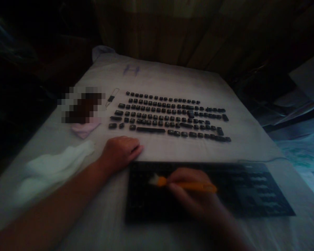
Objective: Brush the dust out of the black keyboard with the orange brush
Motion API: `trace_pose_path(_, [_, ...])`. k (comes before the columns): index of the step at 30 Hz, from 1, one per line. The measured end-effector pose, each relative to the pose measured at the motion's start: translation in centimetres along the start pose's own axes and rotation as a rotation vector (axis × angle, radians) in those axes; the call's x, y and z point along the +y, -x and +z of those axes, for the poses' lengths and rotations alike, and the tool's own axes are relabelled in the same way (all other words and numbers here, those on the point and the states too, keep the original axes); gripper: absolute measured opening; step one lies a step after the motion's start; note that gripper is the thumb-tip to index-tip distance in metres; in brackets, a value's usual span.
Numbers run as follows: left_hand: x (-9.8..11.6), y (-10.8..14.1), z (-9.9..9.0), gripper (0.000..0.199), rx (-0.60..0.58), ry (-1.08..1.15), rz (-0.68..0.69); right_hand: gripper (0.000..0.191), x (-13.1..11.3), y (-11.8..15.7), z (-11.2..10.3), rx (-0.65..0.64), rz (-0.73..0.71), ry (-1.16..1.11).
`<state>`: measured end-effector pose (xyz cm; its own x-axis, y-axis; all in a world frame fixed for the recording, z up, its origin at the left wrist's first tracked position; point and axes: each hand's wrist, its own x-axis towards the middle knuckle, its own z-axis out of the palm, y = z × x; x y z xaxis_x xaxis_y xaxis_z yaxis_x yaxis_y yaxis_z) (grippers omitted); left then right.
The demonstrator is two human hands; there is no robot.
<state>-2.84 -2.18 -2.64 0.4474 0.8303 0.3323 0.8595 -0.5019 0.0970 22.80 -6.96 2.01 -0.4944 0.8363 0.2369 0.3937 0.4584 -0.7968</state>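
Observation:
A dark keyboard base point(251, 195) with its keycaps off lies on the light cloth in front of me. My right hand point(191, 186) grips an orange-handled brush point(201, 186), its pale bristles over the left part of the base. My left hand point(122, 150) rests on the cloth at the base's upper left corner, fingers curled closed; what they hold, if anything, is hidden. Beyond both hands, loose black keycaps point(151, 130) are laid out in several rows, with a long space bar in the nearest one.
A white cloth point(57, 162) lies crumpled at the left, near my left forearm. Behind it are a pink cloth point(86, 128) and a small wire tool point(111, 98). A cable point(272, 160) runs off to the right from the keyboard base.

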Motion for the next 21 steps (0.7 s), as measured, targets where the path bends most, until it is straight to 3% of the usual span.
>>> trace_pose_path(12, [-0.02,0.09,0.02,0.034,0.011,0.007,0.006,0.014,0.15,0.24,-0.58,0.125,-0.110,0.026])
trace_pose_path(21, [-0.06,0.09,-0.08,0.034,0.012,0.001,0.006,0.017,0.02,-0.18,-0.28,0.041,-0.048,0.050])
